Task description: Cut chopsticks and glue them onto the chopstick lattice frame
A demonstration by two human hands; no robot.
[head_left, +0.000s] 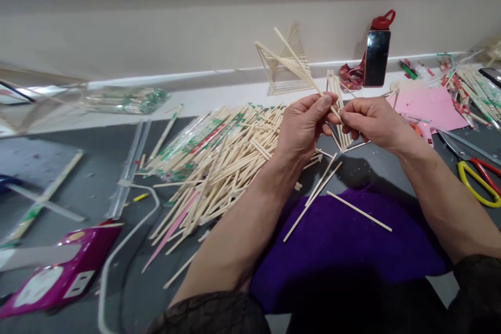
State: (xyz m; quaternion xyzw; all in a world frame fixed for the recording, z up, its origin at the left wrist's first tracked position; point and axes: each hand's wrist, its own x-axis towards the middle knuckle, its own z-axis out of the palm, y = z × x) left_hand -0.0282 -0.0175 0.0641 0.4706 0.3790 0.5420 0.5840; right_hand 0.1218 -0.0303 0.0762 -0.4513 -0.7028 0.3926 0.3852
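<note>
My left hand [307, 122] pinches a thin wooden stick [299, 62] that slants up and to the left, away from the fingers. At the stick's lower end my right hand [366, 119] has its fingertips pressed together; what lies between them is too small to make out. Just behind and below the hands, several joined sticks [341, 130] stand in a narrow upright shape. Loose sticks [359, 211] rest on the purple cloth [352, 250] over my lap. To the left of my left forearm spreads a big pile of wooden chopsticks [235, 162].
A stick frame [287, 78] leans by the wall. A phone [378, 57] stands against a red-capped bottle [383, 21]. Pink paper [434, 107] and yellow-and-red scissors [475, 177] lie right. At left are a magenta packet [78, 255], a white cable [113, 261] and wrapped chopsticks [125, 100].
</note>
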